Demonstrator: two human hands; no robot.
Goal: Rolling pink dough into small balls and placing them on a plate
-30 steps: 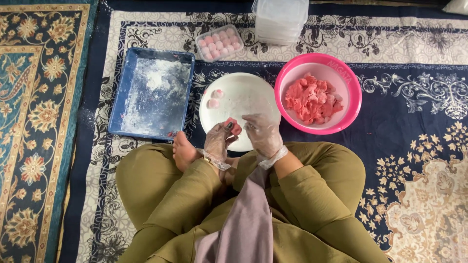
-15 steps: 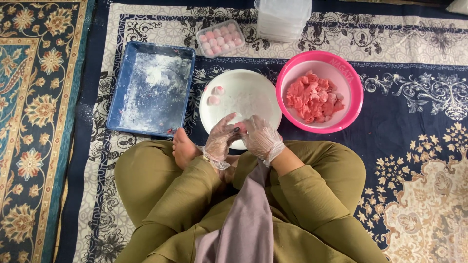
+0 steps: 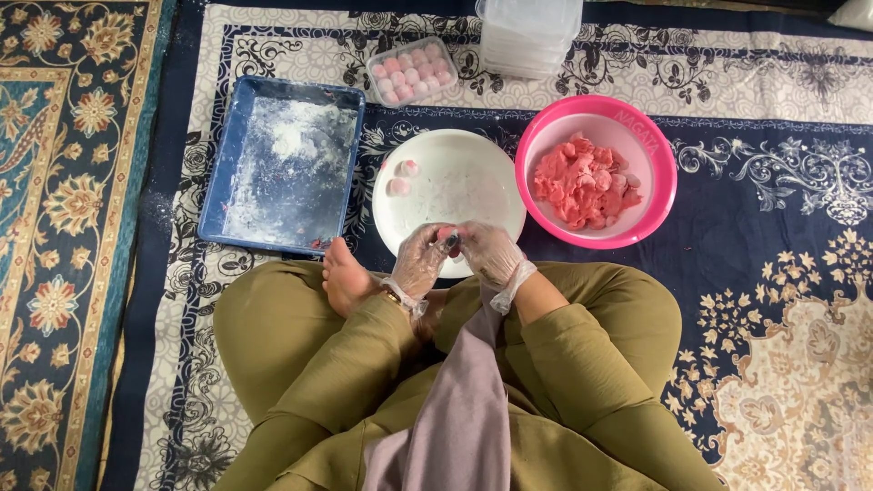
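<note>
Near the middle of the frame, both hands meet over the lower edge of a round white plate (image 3: pixel 473 159). The left hand (image 3: pixel 420 262), in a thin clear plastic glove, is curled with its fingertips pressed toward the right hand (image 3: pixel 486 251), gloved the same way and curled likewise. Between the two sets of fingertips sits a small pink lump of dough (image 3: pixel 446 235), pinched from both sides; only a sliver of it shows, the rest hidden by the fingers. The lump is thus right at the point where the hands touch, just above the person's crossed legs in olive-green trousers.

On the upper left part of the plate lie two small pale pink dough balls (image 3: pixel 400 178), dusted white and close to each other, well apart from the hands. To the right of the plate, nearly touching it, stands a round pink plastic bowl (image 3: pixel 658 150) holding a heap of pink dough. To the left lies a rectangular blue tray (image 3: pixel 216 195) strewn with white flour. Above the plate, toward the top of the frame, is a clear plastic box (image 3: pixel 411 69) filled with rows of pink balls, and right of it a stack of clear empty containers (image 3: pixel 530 36). Everything rests on a patterned dark blue and cream carpet (image 3: pixel 773 209).
</note>
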